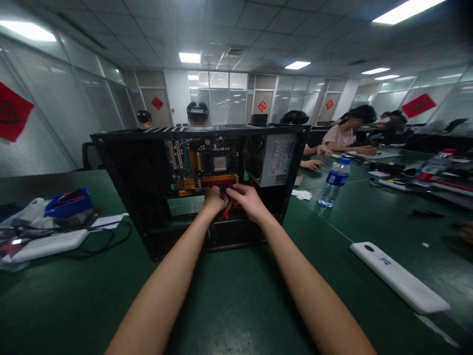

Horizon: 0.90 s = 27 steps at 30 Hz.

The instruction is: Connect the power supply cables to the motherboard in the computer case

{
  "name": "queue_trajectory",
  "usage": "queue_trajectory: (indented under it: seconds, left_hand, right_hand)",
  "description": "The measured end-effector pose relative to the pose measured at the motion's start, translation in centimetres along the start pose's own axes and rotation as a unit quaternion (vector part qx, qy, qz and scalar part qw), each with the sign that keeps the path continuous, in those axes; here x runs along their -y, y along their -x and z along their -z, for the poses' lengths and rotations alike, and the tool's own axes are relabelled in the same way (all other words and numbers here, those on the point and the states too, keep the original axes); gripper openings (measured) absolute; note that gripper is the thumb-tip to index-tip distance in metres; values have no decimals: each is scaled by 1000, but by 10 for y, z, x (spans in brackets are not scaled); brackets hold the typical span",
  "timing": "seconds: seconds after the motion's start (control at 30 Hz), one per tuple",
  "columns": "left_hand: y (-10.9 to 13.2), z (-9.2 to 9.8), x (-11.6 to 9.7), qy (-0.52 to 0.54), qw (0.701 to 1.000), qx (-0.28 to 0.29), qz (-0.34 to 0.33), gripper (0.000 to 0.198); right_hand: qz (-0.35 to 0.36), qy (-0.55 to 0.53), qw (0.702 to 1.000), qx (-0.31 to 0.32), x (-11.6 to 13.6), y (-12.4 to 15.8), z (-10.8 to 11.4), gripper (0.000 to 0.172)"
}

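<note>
An open black computer case stands on the green table in front of me. Inside it I see a motherboard and a grey power supply with a fan. Both my arms reach into the case. My left hand is closed around a bundle of red and coloured cables just below the motherboard. My right hand pinches the same bundle from the right, fingers curled.
A water bottle stands right of the case. A white flat bar lies at the near right. At left lie a blue bag, another white bar and a black cord. Several people sit behind and at right.
</note>
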<state>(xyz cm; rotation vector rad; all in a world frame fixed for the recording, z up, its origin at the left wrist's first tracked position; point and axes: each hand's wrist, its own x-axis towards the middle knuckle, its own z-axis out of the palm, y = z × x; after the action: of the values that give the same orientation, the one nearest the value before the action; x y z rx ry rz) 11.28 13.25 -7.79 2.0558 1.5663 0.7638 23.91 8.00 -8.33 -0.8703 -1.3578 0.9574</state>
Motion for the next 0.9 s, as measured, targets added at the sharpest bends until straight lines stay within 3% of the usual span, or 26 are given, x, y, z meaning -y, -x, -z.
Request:
queue_trajectory:
  seconds: [0.13, 0.3, 0.53, 0.6, 0.9]
  left_hand:
    - [6, 1, 1, 30, 999, 9, -13, 20]
    - [18, 13, 3, 51, 999, -10, -17, 32]
    - [52, 34, 8, 183, 968, -55, -162, 34]
    - [56, 37, 12, 226, 953, -44, -195, 34]
    - [54, 41, 15, 264, 941, 16, -212, 30]
  right_hand:
    - [5, 9, 1000, 16, 2, 2, 1, 36]
    - [9, 0, 1000, -14, -2, 1, 2, 39]
    - [-40, -104, 993, -33, -3, -3, 1, 53]
    - [-35, -123, 991, -34, -2, -2, 1, 54]
    - [5, -150, 989, 14, -4, 0, 2, 36]
